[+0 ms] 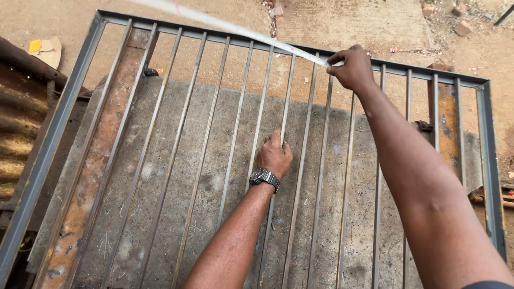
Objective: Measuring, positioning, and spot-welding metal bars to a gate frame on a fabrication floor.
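Head cam: right hand [353,67] pinches tape strip [225,24] (left hand [274,156] on grille [176,139]).

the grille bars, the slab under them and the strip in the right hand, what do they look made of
Grille bars: bare steel by the look, dull grey with rusty patches.
Slab: likely concrete, rough, grey and stained.
Strip pinched by the right hand: a thin, pale, flexible band, possibly a metal measuring tape; too blurred to settle.

One grey rectangular steel grille frame [75,80] lay there, with about thirteen thin upright steel bars [201,160]. Two rusty flat steel beams [101,160] lay beneath. Two bare hands [274,156] showed; one wore one metal wristwatch [264,177].
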